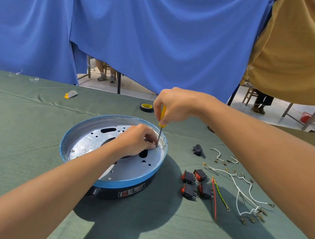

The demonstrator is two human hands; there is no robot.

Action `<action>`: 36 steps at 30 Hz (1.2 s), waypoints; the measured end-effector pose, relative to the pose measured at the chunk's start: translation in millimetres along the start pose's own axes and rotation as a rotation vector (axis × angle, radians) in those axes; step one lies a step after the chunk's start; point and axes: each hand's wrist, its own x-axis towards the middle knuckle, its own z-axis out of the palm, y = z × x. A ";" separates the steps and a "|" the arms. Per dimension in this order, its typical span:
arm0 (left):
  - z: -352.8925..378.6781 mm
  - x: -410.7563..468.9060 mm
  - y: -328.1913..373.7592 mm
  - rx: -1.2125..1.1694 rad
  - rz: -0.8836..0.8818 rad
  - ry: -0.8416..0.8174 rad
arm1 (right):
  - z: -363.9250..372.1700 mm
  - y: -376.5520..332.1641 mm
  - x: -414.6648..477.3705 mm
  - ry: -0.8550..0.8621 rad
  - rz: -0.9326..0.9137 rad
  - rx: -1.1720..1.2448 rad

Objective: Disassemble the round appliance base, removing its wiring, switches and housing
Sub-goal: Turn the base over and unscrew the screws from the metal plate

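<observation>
The round appliance base (129,180) sits mid-bench (33,124), probably light, rigid and thin-edged, best steadied by its black housing (139,193), while the left hand (136,140) pinches the screw (156,145) and the right hand (174,105) grips the upright screwdriver (162,116).

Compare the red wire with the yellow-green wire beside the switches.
The red wire is longer than the yellow-green wire. The red wire runs nearly straight; the yellow-green wire angles rightward. The yellow-green wire ends in a ring terminal; none shows on the red wire's near end. Both lie on the green cloth, far ends together.
</observation>
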 end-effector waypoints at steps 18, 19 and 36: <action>0.9 0.2 -3.8 -0.019 0.015 0.006 | 1.0 -3.4 5.2 -0.063 -0.005 -0.030; 0.9 0.1 -4.3 -0.022 0.012 0.010 | 2.3 -3.3 5.3 -0.058 0.021 -0.043; 0.7 0.2 -2.8 -0.012 0.019 0.006 | 2.4 -3.4 1.5 -0.064 0.098 -0.042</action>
